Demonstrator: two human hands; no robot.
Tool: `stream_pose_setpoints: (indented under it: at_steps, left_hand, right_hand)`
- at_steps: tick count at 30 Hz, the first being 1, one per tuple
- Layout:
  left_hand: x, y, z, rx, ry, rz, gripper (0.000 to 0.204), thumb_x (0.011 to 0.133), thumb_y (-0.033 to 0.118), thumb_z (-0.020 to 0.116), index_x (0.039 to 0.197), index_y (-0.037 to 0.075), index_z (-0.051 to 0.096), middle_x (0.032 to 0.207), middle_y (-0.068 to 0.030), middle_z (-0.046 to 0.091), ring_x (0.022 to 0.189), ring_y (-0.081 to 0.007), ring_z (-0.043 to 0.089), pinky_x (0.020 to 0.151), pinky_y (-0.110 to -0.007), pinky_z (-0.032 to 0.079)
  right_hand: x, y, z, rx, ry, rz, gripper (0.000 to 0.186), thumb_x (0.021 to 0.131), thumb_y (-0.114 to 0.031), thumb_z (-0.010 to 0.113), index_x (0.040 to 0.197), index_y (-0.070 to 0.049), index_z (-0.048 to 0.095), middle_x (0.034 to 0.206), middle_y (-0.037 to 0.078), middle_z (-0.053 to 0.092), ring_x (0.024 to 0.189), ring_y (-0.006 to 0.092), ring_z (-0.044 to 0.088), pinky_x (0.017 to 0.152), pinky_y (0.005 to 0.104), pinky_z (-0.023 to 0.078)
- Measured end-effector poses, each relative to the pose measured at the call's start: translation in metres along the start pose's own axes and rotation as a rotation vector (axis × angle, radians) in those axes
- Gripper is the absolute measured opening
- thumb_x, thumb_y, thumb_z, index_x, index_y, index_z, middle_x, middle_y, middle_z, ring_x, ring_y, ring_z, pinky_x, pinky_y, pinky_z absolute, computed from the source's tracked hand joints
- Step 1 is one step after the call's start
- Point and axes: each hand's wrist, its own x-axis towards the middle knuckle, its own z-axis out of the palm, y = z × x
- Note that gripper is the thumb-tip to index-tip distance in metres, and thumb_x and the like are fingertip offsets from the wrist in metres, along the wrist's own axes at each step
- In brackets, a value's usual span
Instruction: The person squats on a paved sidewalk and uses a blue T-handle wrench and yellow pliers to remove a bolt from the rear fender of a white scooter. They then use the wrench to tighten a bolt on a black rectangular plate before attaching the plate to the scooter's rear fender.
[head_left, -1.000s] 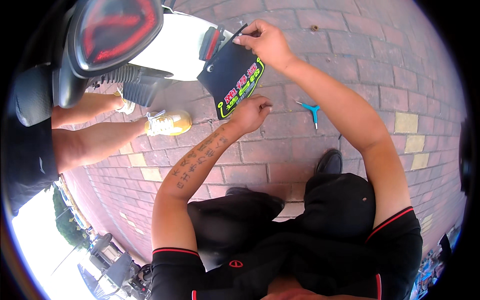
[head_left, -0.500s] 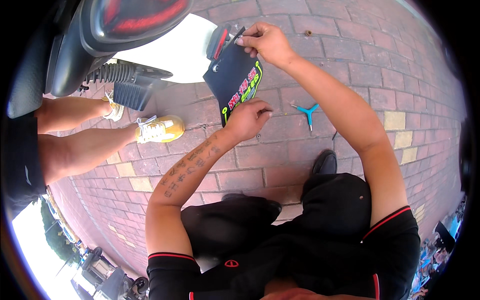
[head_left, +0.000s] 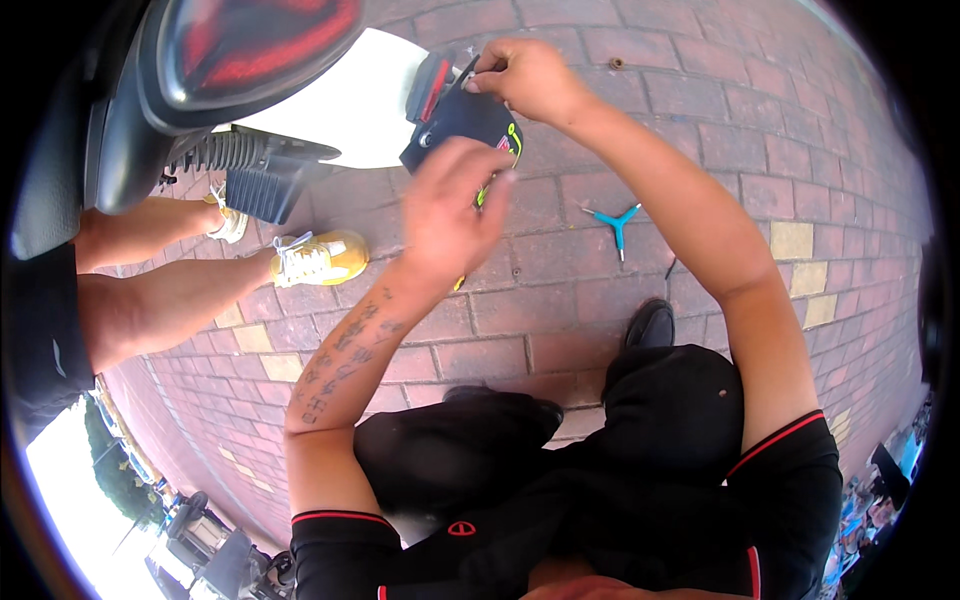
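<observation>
A black mud flap with bright coloured print along its lower part hangs at the tail of a scooter's white rear fender. My right hand is closed in a pinch at the flap's upper right corner; a small shiny spot shows by the thumb. In front of the flap, my left hand is blurred by motion and covers most of the print. Whether its fingers touch the flap I cannot tell. A round-headed bolt shows at the flap's left corner, below a red reflector.
On the brick paving lies a teal three-armed wrench, right of the flap. A rusty nut-like piece sits farther off. Another person's yellow shoe stands at the left, beneath the scooter's tail light and black footrest-like block.
My left hand has moved up from the flap's lower edge to its middle, now hiding much of the print. The right hand's pinch stays at the corner, and the scooter's tail has shifted slightly left.
</observation>
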Motion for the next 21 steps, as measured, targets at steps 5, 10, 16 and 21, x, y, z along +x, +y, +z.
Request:
stream_pose_setpoints:
  at_steps: [5, 10, 16, 21]
  left_hand:
    - [-0.012, -0.009, -0.041, 0.234, 0.209, 0.014, 0.022, 0.075, 0.0, 0.068, 0.096, 0.005, 0.065, 0.087, -0.0101, 0.059, 0.077, -0.0262, 0.058, 0.069, -0.035, 0.047]
    - [-0.016, -0.014, -0.042, 0.182, 0.218, -0.22, 0.025, 0.077, 0.001, 0.068, 0.101, 0.005, 0.064, 0.096, -0.0097, 0.056, 0.08, -0.021, 0.056, 0.07, -0.033, 0.046]
    - [-0.018, -0.014, -0.034, -0.007, 0.238, -0.425, 0.031, 0.082, 0.005, 0.067, 0.112, 0.002, 0.058, 0.099, -0.0081, 0.057, 0.083, -0.0164, 0.057, 0.073, -0.029, 0.047]
    - [-0.024, -0.031, -0.028, -0.182, 0.234, -0.589, 0.027, 0.087, 0.008, 0.065, 0.111, -0.001, 0.058, 0.095, -0.0081, 0.063, 0.084, -0.0145, 0.06, 0.077, -0.027, 0.048]
  right_hand:
    - [0.006, 0.009, 0.004, 0.308, -0.062, 0.037, 0.02, 0.079, -0.015, 0.074, 0.088, 0.001, 0.066, 0.076, 0.008, 0.067, 0.061, 0.0139, 0.063, 0.053, 0.0267, 0.049]
    - [0.004, -0.003, 0.001, 0.18, -0.09, 0.06, 0.019, 0.077, -0.015, 0.075, 0.085, 0.0, 0.067, 0.077, 0.01, 0.068, 0.067, 0.0178, 0.066, 0.059, 0.0311, 0.052]
    - [0.021, 0.022, -0.004, -0.364, 0.091, -0.469, 0.022, 0.072, -0.023, 0.076, 0.084, -0.006, 0.068, 0.088, 0.008, 0.069, 0.085, 0.0246, 0.064, 0.076, 0.0359, 0.049]
    - [0.043, 0.023, -0.013, -0.213, -0.199, -0.444, 0.018, 0.073, -0.013, 0.075, 0.083, -0.003, 0.063, 0.097, 0.005, 0.065, 0.098, 0.0206, 0.059, 0.087, 0.0351, 0.044]
